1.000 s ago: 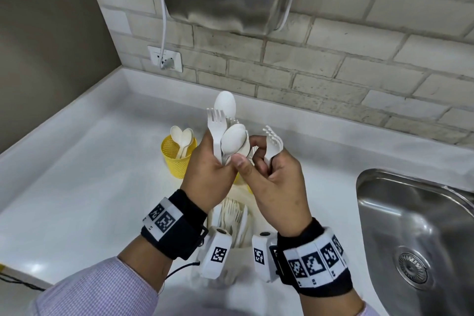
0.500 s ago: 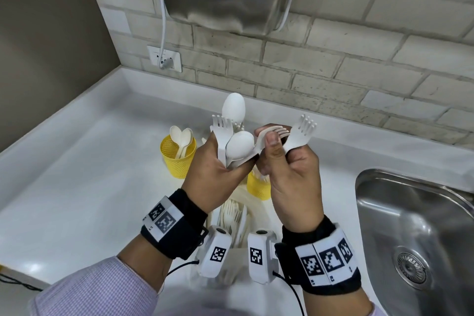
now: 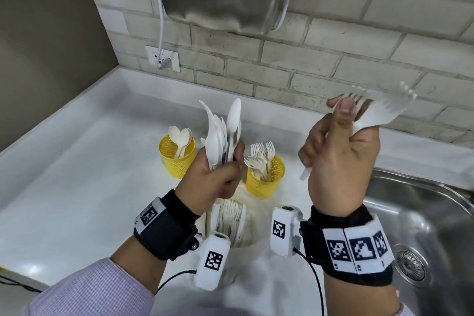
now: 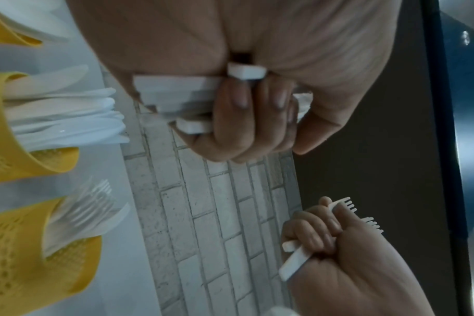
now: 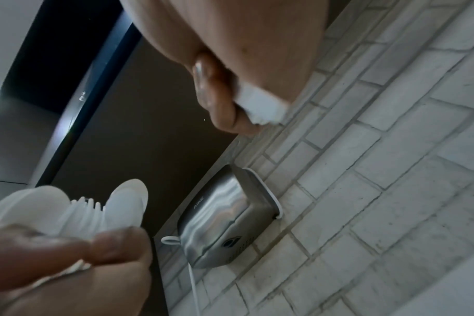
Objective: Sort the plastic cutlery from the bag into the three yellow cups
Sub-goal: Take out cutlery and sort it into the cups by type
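Forks (image 3: 379, 110), light, stiff and slick, are fanning from my right hand (image 3: 341, 161) curled tight round their handles, while my left hand (image 3: 213, 182) is gripping mixed cutlery (image 3: 225, 131) by its handles above the yellow cups (image 3: 265, 182).

Third cup (image 3: 232, 182) hidden behind the left hand (image 3: 213, 177) — right-hand forks (image 3: 382, 113) motion-blurred.

My head view is bright and evenly lit, with glare on the steel sink (image 3: 420, 215) at right; the forks (image 3: 379, 113) I hold smear with motion blur. Both wrist views are dimmer, soft, tilted, and curved at their edges.
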Demonstrator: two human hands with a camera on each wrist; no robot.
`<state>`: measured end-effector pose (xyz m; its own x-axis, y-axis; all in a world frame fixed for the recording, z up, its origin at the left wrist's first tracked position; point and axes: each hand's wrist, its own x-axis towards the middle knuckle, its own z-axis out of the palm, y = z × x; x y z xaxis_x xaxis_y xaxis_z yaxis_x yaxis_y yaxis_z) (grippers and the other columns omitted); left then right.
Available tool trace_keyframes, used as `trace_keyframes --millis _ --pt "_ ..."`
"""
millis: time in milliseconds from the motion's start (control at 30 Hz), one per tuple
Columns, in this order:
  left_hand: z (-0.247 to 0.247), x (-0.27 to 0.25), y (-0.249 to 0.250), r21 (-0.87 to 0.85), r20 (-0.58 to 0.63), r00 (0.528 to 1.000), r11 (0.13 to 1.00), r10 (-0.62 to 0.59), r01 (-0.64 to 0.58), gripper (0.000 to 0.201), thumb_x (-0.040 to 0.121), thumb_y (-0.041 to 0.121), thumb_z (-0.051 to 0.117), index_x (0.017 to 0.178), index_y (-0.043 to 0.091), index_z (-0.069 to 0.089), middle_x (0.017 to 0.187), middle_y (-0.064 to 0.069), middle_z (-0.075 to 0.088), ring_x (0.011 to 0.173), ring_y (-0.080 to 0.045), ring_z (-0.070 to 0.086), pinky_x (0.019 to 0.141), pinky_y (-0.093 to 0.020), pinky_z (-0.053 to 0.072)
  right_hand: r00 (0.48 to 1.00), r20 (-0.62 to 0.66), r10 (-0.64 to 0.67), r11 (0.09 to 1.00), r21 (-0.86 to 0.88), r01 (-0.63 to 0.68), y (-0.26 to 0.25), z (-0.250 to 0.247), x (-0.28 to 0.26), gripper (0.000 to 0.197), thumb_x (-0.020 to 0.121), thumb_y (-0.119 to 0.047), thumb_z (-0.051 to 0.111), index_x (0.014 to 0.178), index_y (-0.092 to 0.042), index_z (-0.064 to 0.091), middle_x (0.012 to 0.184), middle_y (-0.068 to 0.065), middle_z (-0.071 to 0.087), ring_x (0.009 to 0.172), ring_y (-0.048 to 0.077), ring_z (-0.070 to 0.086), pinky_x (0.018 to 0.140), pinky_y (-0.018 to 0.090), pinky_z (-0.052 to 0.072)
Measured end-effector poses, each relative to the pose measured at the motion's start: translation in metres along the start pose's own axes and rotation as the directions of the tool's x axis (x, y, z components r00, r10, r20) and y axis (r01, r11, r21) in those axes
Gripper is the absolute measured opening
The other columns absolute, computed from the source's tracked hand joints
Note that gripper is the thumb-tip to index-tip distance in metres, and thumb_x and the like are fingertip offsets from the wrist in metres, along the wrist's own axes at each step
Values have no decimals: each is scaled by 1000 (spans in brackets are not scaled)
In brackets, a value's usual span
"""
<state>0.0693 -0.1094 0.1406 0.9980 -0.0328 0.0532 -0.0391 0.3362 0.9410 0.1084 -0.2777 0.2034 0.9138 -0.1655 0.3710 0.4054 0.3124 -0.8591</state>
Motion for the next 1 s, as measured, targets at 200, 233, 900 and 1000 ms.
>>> trace_keyframes --millis 200,233,900,1000 --pt "-2 2 5 -163 83 993 982 -88 100 27 74 -1 43 76 19 61 60 -2 16 40 -4 20 45 -11 23 983 163 83 981 -189 -52 5 0 -10 10 99 -27 61 91 -24 66 59 -20 47 54 3 41 61 24 33" --pt "-2 1 5 -159 83 992 981 -99 111 26 74 -1 44 77 18 61 60 -3 15 40 -4 20 45 -11 22 977 195 82 975 -219 -38 4 2 -12 9 98 -24 63 91 -23 68 60 -20 51 56 0 44 64 24 35" --pt "4 -3 2 109 140 986 991 -93 78 52 68 10 54 102 -26 38 51 5 36 38 -10 24 45 -18 19 815 523 249 788 -598 143 -20 10 -5 12 87 -24 81 98 -24 76 47 -25 53 42 2 51 50 7 35" --pt "5 -2 2 116 83 992 990 -92 82 43 70 5 52 100 -25 41 52 4 36 38 -12 24 44 -18 22 818 518 251 871 -489 42 -13 8 -8 12 89 -16 79 100 -18 74 43 -22 48 41 3 44 54 14 41"
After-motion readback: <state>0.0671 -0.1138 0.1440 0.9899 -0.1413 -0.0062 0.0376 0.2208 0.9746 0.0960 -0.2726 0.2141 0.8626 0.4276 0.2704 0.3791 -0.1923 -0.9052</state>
